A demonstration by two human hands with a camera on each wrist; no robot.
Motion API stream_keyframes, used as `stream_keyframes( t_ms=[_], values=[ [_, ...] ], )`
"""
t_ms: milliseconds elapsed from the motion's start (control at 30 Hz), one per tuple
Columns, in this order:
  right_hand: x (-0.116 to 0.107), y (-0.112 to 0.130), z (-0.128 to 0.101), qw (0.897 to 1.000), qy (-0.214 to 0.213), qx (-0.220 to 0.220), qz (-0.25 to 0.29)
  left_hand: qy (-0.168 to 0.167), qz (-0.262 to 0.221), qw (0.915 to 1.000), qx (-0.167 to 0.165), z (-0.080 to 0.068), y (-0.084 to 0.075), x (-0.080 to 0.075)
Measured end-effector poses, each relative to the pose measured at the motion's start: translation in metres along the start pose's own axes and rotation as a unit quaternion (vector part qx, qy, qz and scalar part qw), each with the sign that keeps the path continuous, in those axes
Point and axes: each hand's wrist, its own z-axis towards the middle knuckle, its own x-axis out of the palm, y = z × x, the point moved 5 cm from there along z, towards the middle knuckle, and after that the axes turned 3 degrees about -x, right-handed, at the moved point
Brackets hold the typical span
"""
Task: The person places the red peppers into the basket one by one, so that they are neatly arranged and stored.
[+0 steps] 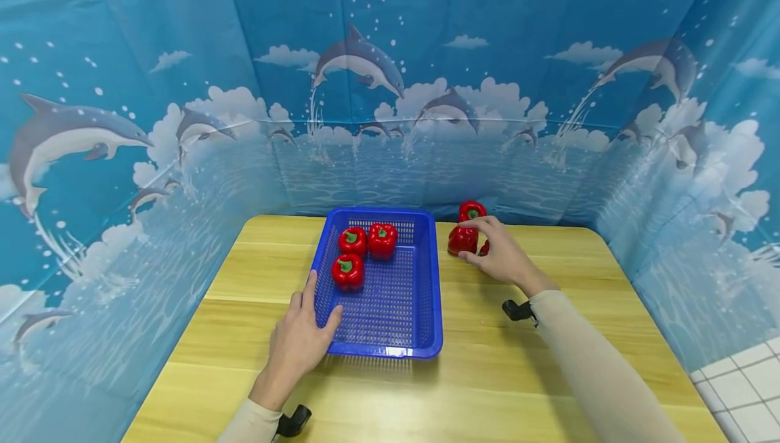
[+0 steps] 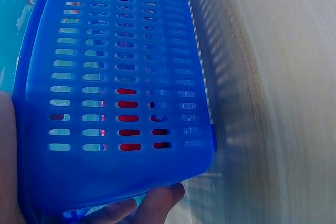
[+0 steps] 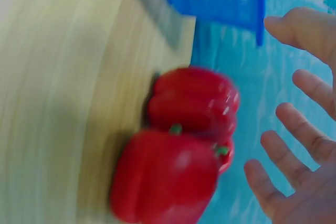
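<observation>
Dolphin-printed blue cloth forms the backdrop on three sides of a wooden table; no brand, label or writing can be read anywhere. Starting at the left, the left hand grips the near left corner of a blue plastic basket, thumb over the rim and fingers along the outer wall. The left wrist view shows the slotted basket wall close up, with red showing through the slots. Three red bell peppers lie in the far half of the basket: one nearer the front, two behind it side by side. Just right of the basket, three more red peppers sit together on the table: one at the back, one in front, and a third mostly hidden by the hand. The right hand is spread loosely over this group, fingers relaxed and holding nothing, fingertips at the front pepper. In the blurred right wrist view, the fingers stand apart from the peppers.
</observation>
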Motion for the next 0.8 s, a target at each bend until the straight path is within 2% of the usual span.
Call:
stream_keyframes(
  t_ms=[367, 800],
  values=[
    [-0.010, -0.047, -0.014, 0.999, 0.007, 0.053, -0.007, 0.000, 0.004, 1.0000, -0.003, 0.002, 0.001, 0.000],
    [0.001, -0.075, -0.022, 0.995, 0.041, 0.093, 0.003, -0.009, 0.008, 0.9999, 0.001, 0.000, -0.001, -0.001]
  ],
)
